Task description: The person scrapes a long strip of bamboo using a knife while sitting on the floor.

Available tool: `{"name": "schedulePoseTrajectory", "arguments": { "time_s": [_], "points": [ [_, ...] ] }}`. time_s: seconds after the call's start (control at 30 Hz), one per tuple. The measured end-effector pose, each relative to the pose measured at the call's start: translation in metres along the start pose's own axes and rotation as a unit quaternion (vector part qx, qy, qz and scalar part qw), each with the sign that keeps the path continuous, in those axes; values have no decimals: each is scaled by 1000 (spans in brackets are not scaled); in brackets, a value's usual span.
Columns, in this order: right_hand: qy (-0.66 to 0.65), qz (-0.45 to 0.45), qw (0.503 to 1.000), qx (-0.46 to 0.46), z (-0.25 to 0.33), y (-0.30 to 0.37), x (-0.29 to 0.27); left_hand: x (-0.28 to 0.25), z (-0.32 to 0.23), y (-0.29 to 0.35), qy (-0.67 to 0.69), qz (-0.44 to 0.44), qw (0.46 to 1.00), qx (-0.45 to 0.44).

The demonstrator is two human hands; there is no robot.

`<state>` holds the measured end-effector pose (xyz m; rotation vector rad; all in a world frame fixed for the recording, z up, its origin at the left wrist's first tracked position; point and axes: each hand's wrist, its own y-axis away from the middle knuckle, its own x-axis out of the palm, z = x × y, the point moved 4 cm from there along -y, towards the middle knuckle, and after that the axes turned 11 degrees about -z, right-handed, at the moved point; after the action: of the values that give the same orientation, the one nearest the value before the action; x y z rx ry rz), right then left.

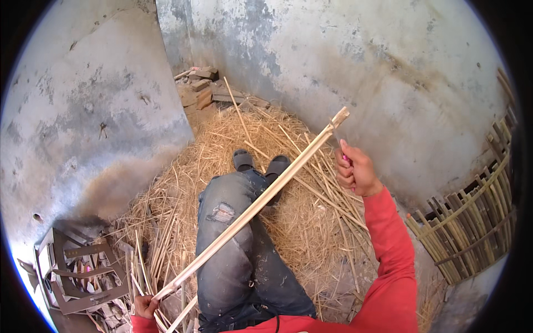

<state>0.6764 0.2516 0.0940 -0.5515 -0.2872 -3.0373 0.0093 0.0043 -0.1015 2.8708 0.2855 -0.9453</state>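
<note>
A long pale strip of split bamboo slants across my lap, from the lower left up to the far right. My left hand is closed around its near end, low at the left. In my right hand, a fist grips a small knife with a pink handle. Its thin blade meets the strip close to the far end, where the bamboo looks rough and brownish. Most of the knife's handle is hidden by my fingers. Below the strip are my legs in torn dark jeans.
Straw-like shavings and loose bamboo strips cover the floor. A dark broken frame lies at the lower left. A woven stick panel leans at the right. Bricks are piled beside the peeling wall.
</note>
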Motion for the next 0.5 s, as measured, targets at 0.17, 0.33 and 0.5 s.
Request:
{"name": "schedulePoseTrajectory", "arguments": {
  "time_s": [0.17,0.33,0.5],
  "points": [
    [128,-208,959,-145,27,-14,-21,2,9,-5,7,-12,999,31],
    [459,-271,743,-405,16,-14,9,1,10,-3,-16,-44,998,42],
    [430,-291,778,-355,13,0,10,12,-7,-2,-3,-40,998,39]
  ]
}}
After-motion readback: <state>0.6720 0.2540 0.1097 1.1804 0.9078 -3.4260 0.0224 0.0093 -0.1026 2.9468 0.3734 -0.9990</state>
